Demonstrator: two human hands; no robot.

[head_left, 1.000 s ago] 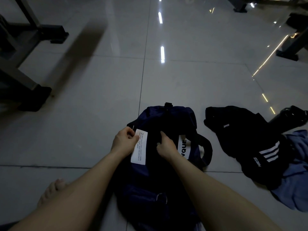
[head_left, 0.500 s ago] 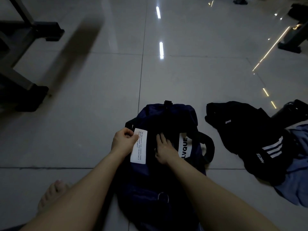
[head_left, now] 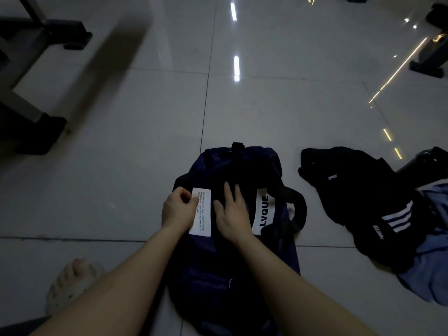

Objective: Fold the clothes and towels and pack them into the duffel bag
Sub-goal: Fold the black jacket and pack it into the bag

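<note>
Tiled floor (head_left: 145, 122), seen from above. Lower left: a foot (head_left: 72, 280) in a pale sandal. Centre: the navy duffel bag (head_left: 254, 166) lies on the floor between the forearms. The left hand (head_left: 178, 210) pinches the edge of a white label (head_left: 202, 214) on the bag's top, its grip clamped on it. The right hand (head_left: 234, 213) lies flat on the dark fabric just beside, fingers straight, grip apart. Right of the bag: a black striped garment (head_left: 358, 195), crumpled, partly over a blue cloth (head_left: 434, 267).
</note>
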